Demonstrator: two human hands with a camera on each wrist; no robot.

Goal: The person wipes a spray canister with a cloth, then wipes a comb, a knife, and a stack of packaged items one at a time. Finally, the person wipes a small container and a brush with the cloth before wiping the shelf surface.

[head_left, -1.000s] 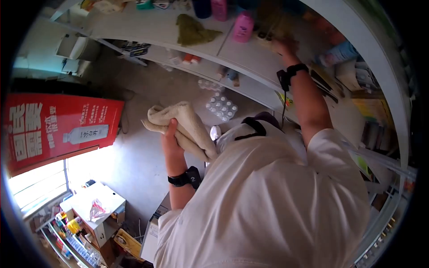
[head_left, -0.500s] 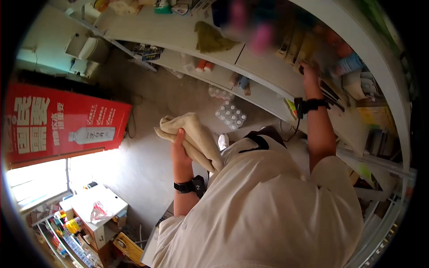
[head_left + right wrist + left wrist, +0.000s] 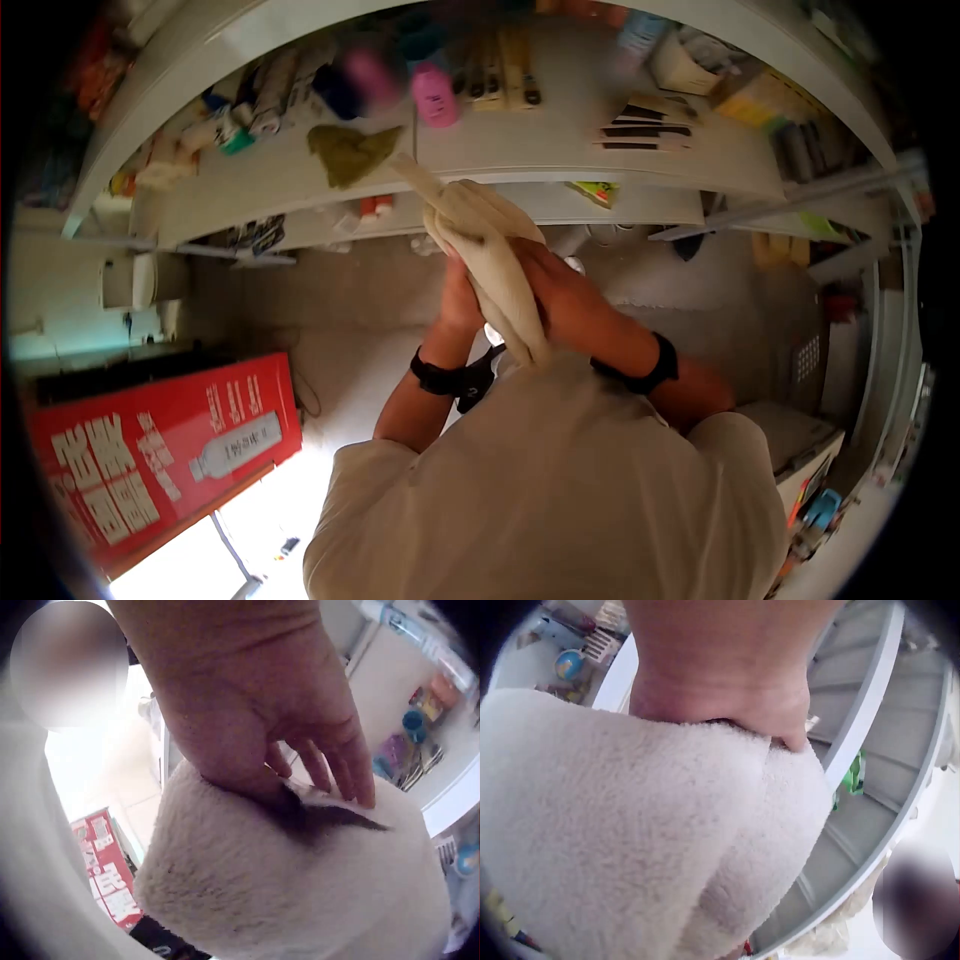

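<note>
A cream fluffy cloth (image 3: 490, 255) is bunched between both hands in front of the body. The left hand (image 3: 461, 297) grips it from the left side; in the left wrist view the cloth (image 3: 630, 825) hides most of that hand's fingers. The right hand (image 3: 560, 290) holds the cloth's right side. In the right wrist view the thumb of the right hand (image 3: 270, 712) presses into a fold of the cloth (image 3: 247, 877), with the fingers curled over its far edge.
Beyond the hands runs a white shelf (image 3: 560, 150) with a crumpled olive cloth (image 3: 352, 152), a pink bottle (image 3: 434, 95), brushes (image 3: 519, 70) and dark-handled tools (image 3: 645, 130). A lower shelf lies beneath. A red sign (image 3: 170, 450) stands at lower left.
The right hand has come back from the shelf and now holds the cloth along with the left hand. The head view has turned, so the shelf now runs across the top.
</note>
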